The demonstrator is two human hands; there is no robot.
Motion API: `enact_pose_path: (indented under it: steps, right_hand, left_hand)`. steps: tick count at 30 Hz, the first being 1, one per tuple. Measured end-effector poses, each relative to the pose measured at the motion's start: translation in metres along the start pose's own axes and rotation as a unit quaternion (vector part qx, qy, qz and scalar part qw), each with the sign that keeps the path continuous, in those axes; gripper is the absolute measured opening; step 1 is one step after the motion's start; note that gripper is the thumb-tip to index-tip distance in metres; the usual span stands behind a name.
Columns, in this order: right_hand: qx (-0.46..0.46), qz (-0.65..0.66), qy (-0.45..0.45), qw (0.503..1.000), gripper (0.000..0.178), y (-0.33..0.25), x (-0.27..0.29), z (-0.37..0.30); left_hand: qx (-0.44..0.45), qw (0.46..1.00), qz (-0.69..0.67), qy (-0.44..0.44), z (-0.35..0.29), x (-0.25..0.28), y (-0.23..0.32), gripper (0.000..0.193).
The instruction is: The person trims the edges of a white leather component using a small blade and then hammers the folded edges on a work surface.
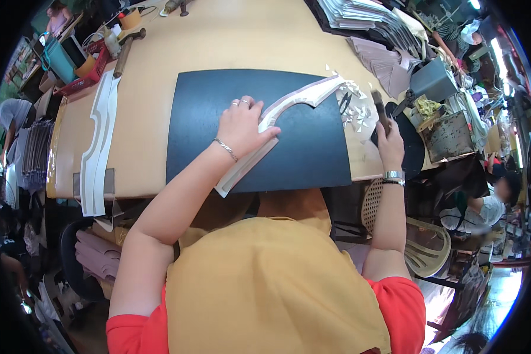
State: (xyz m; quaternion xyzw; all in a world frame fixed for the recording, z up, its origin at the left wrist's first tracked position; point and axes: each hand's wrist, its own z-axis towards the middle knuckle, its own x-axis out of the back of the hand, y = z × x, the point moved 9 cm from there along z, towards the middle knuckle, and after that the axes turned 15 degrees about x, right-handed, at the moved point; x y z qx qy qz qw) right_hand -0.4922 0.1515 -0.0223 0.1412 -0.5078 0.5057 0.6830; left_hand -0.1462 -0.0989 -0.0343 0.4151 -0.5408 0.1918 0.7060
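A long curved white strip (294, 101) with pinkish edges lies diagonally across a dark cutting mat (200, 94). My left hand (242, 127) holds it against the mat, the thumb on the strip and bent fingers at its far edge. Beyond the mat's right edge, my right hand (389, 144) grips a dark brush (380, 112), pointing away from me. Small white scraps (360, 115) are scattered between the strip's far end and the brush, with small dark scissors (344, 103) beside them.
Similar white curved strips (100, 141) lie at the table's left. A hammer (124, 53) rests near a red basket (91, 76). Stacks of pinkish pieces (383, 62), a grey box (433, 79) and a stained tin (448, 135) crowd the right. Other people sit around the room.
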Motion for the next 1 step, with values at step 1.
enact_pose_path:
  steps: [1]
  right_hand:
    - [0.001,-0.001,0.004,1.0,0.038,0.0025,0.0018,0.0043]
  left_hand:
    - [0.002,0.999,0.032,-0.029,0.0045,-0.0062,0.003,0.076]
